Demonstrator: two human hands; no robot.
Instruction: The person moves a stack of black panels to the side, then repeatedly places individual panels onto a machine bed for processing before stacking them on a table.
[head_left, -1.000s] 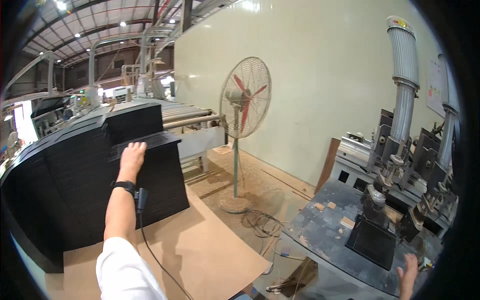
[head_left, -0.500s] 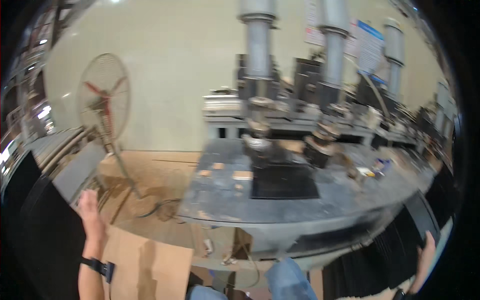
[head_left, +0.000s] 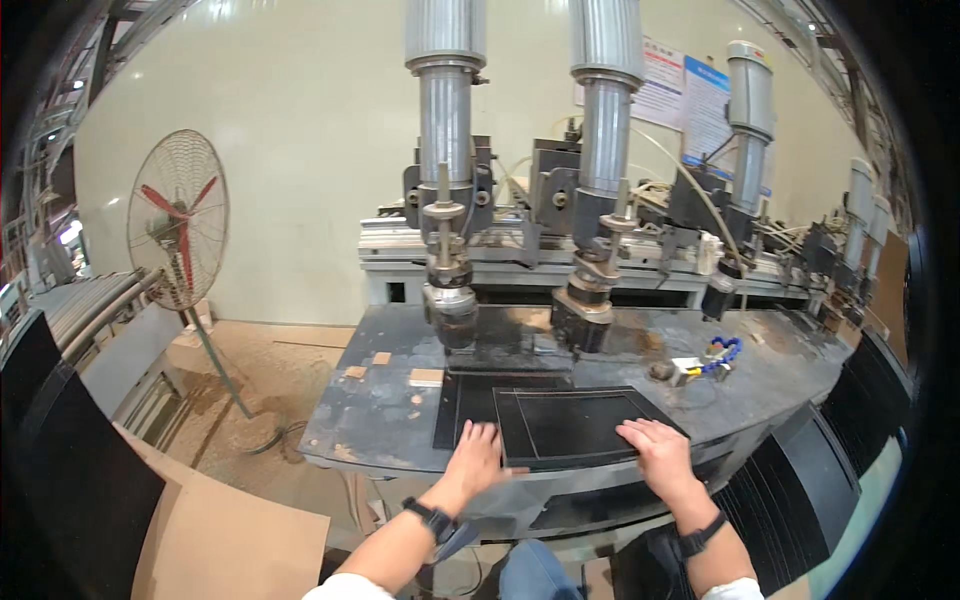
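A flat black panel (head_left: 572, 425) with a thin rectangular outline lies tilted over the front edge of the grey machine table. My right hand (head_left: 662, 458) grips its right side, fingers on top; the thumb is hidden. At its front left corner, my left hand (head_left: 475, 462) has its fingers against the side edge and its thumb stretched along the front edge. Another black panel (head_left: 450, 425) lies flat on the table, partly covered by the first. Two upright machine heads, a left one (head_left: 450, 300) and a right one (head_left: 588, 305), stand just behind the panels.
Wood scraps (head_left: 426, 377) lie on the table (head_left: 370, 430). A blue coiled hose (head_left: 722, 352) stands on its right part. Stacked black panels (head_left: 775, 500) are at right, brown board (head_left: 230, 530) and a dark panel (head_left: 80, 470) at left. A fan (head_left: 178, 220) stands behind.
Both hands have come in from the far left and far right to the middle. A second black panel now lies between them, over the one on the table. The view has shifted.
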